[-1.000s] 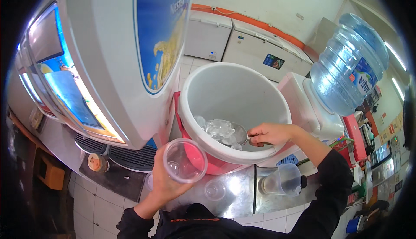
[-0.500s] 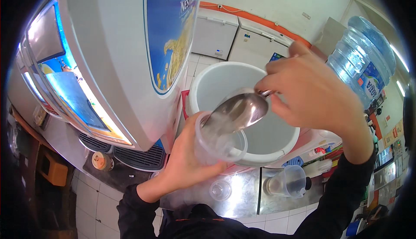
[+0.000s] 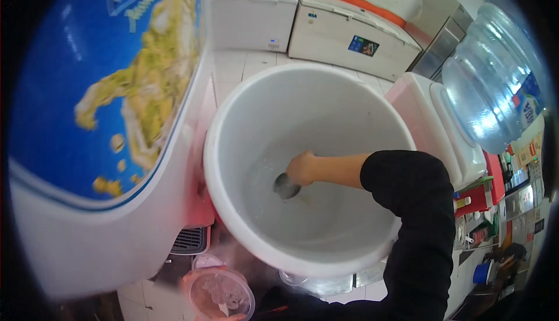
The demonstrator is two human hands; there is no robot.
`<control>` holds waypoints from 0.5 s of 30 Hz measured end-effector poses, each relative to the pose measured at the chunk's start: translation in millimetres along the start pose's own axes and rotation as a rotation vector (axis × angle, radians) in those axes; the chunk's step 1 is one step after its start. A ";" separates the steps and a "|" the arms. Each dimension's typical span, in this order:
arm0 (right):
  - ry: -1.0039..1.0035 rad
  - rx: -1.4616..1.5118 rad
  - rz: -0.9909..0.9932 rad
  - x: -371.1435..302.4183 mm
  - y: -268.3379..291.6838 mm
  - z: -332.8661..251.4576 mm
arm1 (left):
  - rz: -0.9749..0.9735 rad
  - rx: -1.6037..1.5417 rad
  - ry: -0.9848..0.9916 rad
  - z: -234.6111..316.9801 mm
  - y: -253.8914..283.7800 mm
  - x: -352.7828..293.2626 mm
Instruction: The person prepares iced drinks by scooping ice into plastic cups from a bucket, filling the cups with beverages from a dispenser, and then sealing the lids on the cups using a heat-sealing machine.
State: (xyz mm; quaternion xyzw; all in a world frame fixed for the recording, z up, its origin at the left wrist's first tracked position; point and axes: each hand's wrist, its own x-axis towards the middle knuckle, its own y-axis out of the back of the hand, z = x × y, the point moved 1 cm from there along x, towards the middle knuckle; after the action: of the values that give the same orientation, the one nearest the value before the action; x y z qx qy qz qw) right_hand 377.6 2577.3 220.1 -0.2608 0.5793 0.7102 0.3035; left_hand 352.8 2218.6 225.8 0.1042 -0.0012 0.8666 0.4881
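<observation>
My right hand (image 3: 301, 168) reaches deep into a large white bucket (image 3: 372, 114), its fingers closed on a metal scoop (image 3: 286, 188). The scoop's bowl is against the bucket's bottom, where some bits that look like ice lie. At the lower edge, outside the bucket, my left hand (image 3: 188, 285) is wrapped round a clear plastic cup (image 3: 251, 302). Clear ice pieces (image 3: 220, 291) sit in that cup. Most of the left hand is hidden below and behind the cup.
A drink dispenser (image 3: 64, 228) with a blue panel stands close on the left. To the right is a water dispenser (image 3: 428, 123) with a big water bottle (image 3: 489, 82). Chest freezers (image 3: 338, 30) line the back wall. Another clear cup (image 3: 291, 278) stands by the bucket's near rim.
My right hand has moved down from above the cup into the bucket with the scoop. The left hand has lowered the cup toward the lower left. My view has moved in over the bucket.
</observation>
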 end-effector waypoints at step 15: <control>0.122 0.448 -0.113 -66.4 31.6 -43.6 | 0.089 -0.120 0.380 -79.3 -2.9 -57.3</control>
State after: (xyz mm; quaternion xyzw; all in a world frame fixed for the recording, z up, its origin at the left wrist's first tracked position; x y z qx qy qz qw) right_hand 400.3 2521.4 280.6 -0.2613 0.7241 0.5289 0.3573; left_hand 369.8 2179.9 137.5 -0.0906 0.0347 0.8897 0.4462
